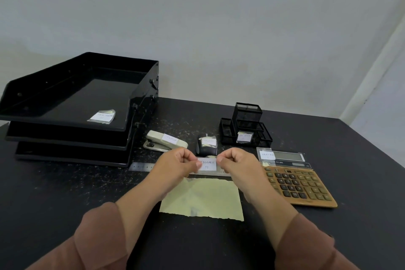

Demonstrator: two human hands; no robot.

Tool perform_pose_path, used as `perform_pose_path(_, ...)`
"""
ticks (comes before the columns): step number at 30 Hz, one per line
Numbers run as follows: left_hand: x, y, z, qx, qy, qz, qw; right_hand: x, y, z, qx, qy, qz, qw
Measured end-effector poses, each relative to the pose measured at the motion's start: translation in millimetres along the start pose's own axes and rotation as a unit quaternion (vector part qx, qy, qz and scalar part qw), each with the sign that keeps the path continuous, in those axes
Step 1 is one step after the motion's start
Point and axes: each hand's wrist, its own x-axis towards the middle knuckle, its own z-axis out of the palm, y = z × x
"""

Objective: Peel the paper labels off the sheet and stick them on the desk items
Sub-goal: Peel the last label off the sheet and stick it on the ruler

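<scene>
- My left hand [178, 162] and right hand [235, 161] each pinch one short end of the white paper label [207, 164], thumb against forefinger, the other fingers curled in. Both grips are closed on the label and nothing else.
- The label reads "…NGGARIS 02"; my left fingers cover its first letters. I hold it taut and level so the strip stays flat and the sticky side does not fold on itself.
- The label sits directly over the metal ruler [140, 166], which lies flat on the black desk [65, 199] and runs left to right under my hands. I cannot tell whether the label already touches the ruler or hangs just above it.
- The backing sheet [203, 198], pale yellow with torn edges, lies just in front of the ruler. No labels are visible on it, so I judge this one to be the last.
- Items already carrying labels: the stacked tray [72, 94], stapler [164, 140], the small dark item [207, 146] behind my hands, mesh organiser [246, 125] and calculator [300, 184].
- Next step, as I judge it: lower the label squarely along the ruler's length, then press from centre outward. Risk: a skewed or creased placement if one end lands first.
</scene>
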Motion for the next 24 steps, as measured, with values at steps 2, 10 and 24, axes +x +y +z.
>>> perform_pose_path(2,3.8,1.0,-3.1,0.013,0.007,-0.015,1.000,3.6,-0.5,4.5,0.018,0.000,0.017,1.000)
perform_pose_path(10,24.0,-1.7,-9.3,0.104,0.052,-0.026,0.993,20.5,2.9,25.2,0.000,0.031,0.025,0.999)
perform_pose_path(24,25.9,-19.4,-3.8,0.350,0.069,0.047,0.933,25.3,21.0,42.9,-0.254,0.011,-0.067,0.965)
